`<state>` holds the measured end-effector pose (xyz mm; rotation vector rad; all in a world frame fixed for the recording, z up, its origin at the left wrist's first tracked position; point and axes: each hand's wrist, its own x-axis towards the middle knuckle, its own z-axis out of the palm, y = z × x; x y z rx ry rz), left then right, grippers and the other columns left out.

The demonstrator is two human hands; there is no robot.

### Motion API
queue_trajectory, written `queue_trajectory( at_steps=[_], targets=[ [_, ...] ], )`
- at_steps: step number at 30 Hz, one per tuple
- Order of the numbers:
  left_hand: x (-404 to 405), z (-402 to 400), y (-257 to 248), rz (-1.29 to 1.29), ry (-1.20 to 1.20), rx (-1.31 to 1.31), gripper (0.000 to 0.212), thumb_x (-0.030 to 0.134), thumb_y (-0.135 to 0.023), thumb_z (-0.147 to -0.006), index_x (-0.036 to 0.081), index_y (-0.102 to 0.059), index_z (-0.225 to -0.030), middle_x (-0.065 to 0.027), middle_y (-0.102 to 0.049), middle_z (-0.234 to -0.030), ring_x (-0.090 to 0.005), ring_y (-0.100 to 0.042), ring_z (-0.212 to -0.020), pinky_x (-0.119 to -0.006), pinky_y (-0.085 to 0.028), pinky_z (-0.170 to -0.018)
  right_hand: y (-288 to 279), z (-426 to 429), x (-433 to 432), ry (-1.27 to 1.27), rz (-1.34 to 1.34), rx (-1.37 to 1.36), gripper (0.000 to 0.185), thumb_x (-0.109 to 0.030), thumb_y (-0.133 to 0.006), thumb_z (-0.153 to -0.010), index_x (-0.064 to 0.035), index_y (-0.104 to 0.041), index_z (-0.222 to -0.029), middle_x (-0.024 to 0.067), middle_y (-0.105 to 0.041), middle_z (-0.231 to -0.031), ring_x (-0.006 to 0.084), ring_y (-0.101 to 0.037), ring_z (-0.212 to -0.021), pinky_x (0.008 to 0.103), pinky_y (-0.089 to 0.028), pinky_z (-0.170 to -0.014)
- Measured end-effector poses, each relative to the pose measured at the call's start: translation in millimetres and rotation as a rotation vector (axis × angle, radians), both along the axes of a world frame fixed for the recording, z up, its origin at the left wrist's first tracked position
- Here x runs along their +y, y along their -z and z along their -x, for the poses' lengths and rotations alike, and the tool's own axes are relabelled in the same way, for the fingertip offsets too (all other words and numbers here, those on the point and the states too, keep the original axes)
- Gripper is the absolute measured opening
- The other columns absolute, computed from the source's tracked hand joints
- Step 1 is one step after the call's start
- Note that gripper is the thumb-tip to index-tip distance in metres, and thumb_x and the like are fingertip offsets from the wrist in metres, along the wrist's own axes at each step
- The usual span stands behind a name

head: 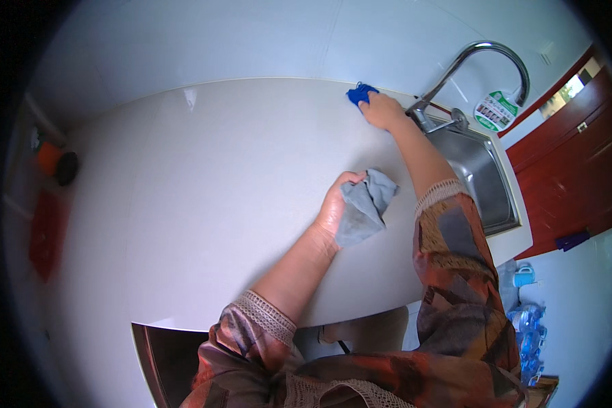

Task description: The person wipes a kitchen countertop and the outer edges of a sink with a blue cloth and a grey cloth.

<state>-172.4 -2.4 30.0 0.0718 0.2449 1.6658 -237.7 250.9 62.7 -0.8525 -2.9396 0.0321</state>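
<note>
A damp-looking grey cloth [364,209] is in my left hand [335,204], held above or against the white countertop [209,178]; the cloth covers most of the fingers. My right hand [382,109] reaches to the counter's back edge, left of the faucet, with its fingers on a bunched blue cloth [361,95]. Part of that cloth lies close to the wall.
Right of my right arm is a steel sink [477,173] under a curved chrome faucet [482,48]. A round tag [495,111] bearing writing is by the spout. An orange and black object [53,160] is at the far left. Blue water bottles [529,341] stand lower right.
</note>
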Motion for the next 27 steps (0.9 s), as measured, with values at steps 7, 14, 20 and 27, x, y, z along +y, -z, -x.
queue_trajectory(
  at_steps=[7, 14, 20, 27],
  targets=[
    [-2, 3, -9, 0.066, -0.039, -0.015, 0.032, 0.038, -0.052, -0.081, 0.009, -0.062, -0.092, -0.0070, -0.064, -0.084, -0.0214, -0.059, -0.069, -0.032, -0.049, -0.060, 15, 16, 17, -0.035, 0.023, 0.183, 0.049, -0.037, -0.048, -0.091, 0.0008, -0.052, -0.122, 0.0265, -0.056, -0.119, 0.0411, -0.055, -0.109, 0.0460, -0.044, -0.095],
    [2, 7, -1, 0.004, 0.003, 0.056, 0.032, 0.037, -0.052, -0.082, 0.009, -0.062, -0.094, -0.0067, -0.064, -0.082, -0.0207, -0.061, -0.071, -0.032, -0.050, -0.063, 12, -81, -57, -0.178, -0.068, 0.181, 0.049, -0.034, -0.055, -0.085, 0.0007, -0.052, -0.119, 0.0257, -0.057, -0.112, 0.0427, -0.059, -0.097, 0.0492, -0.049, -0.084],
    [3, -2, -9, 0.081, 0.009, 0.083, 0.031, 0.037, -0.051, -0.084, 0.008, -0.060, -0.093, -0.0071, -0.063, -0.086, -0.0202, -0.060, -0.075, -0.032, -0.051, -0.071, 17, -100, -74, -0.203, -0.075, 0.234, 0.037, -0.034, -0.055, -0.086, -0.0010, -0.054, -0.104, 0.0260, -0.058, -0.102, 0.0439, -0.059, -0.094, 0.0510, -0.049, -0.080],
    [-2, 1, -5, -0.016, 0.060, 0.053, 0.027, 0.033, -0.050, -0.085, 0.009, -0.061, -0.094, -0.0065, -0.065, -0.089, -0.0199, -0.061, -0.077, -0.031, -0.050, -0.070, 14, -16, -18, -0.090, -0.077, 0.175, 0.044, -0.037, -0.054, -0.087, 0.0012, -0.056, -0.109, 0.0277, -0.059, -0.105, 0.0432, -0.059, -0.099, 0.0496, -0.048, -0.087]
  ],
)
